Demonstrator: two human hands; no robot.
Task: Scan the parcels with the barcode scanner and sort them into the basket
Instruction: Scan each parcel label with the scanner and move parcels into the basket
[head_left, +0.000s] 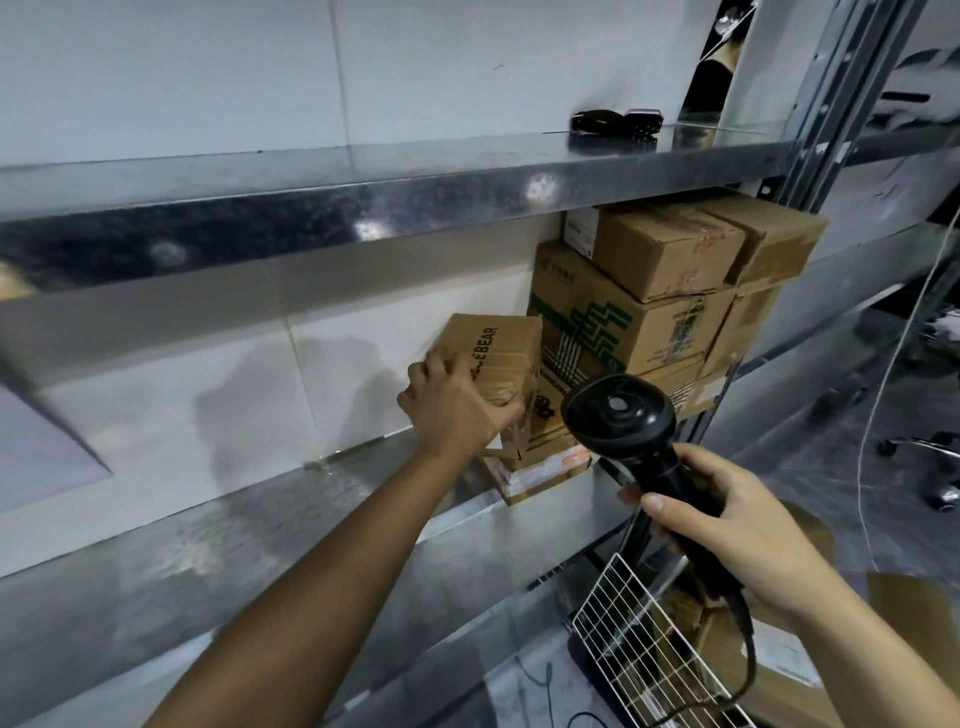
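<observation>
My left hand (457, 402) grips a small brown cardboard parcel (506, 356) printed with dark letters, at the left of a stack of parcels (660, 306) on the middle metal shelf (322, 525). My right hand (727, 525) holds the handle of a black barcode scanner (623, 415), its head pointing up toward the stack. A white wire basket (639, 639) sits below at lower right, with cardboard parcels inside it.
An upper metal shelf (363, 208) carries a dark object (615, 123) at its right. A steel upright (831, 104) bounds the shelves on the right. The scanner's cable (748, 670) hangs over the basket. White wall lies behind the shelf.
</observation>
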